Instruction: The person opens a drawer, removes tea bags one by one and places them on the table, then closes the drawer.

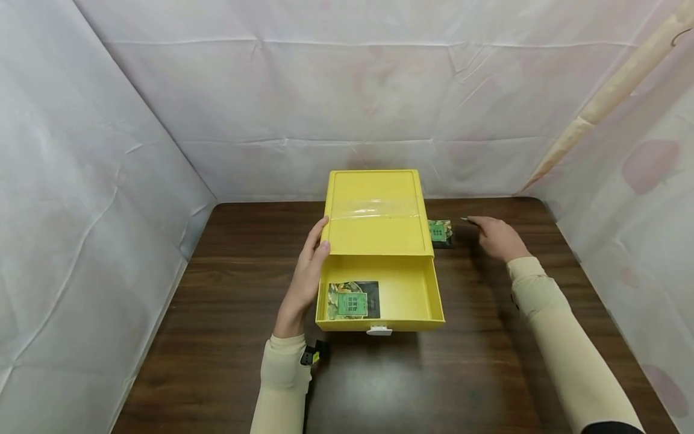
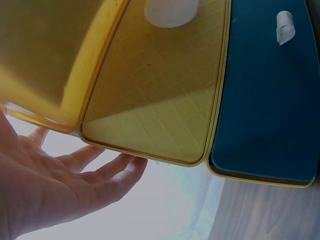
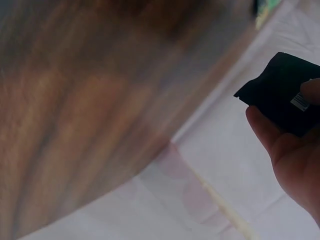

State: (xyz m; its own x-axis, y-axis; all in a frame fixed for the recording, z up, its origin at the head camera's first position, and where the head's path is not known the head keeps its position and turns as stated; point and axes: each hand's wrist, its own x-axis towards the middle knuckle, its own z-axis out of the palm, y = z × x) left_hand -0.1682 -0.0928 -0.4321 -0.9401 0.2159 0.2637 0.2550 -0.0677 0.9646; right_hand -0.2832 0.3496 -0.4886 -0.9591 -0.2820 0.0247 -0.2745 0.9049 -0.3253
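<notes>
A yellow drawer box (image 1: 374, 235) stands mid-table with its top drawer (image 1: 409, 295) pulled out. One green and black sachet (image 1: 353, 300) lies flat in that drawer, towards the left. My left hand (image 1: 308, 277) rests against the box's left side, fingers extended and spread along its edge in the left wrist view. Right of the box, my right hand (image 1: 499, 236) is raised above the table and pinches another sachet (image 3: 280, 90), its dark back with a small barcode label showing in the right wrist view. A further sachet (image 1: 441, 234) lies beside the box, partly hidden by it.
Below the open drawer, the left wrist view shows a closed yellow drawer (image 2: 155, 110) and a blue drawer (image 2: 270, 100) with white pulls. The brown wooden table (image 1: 228, 337) is bordered by pale cloth walls (image 1: 303, 108) at the back and both sides.
</notes>
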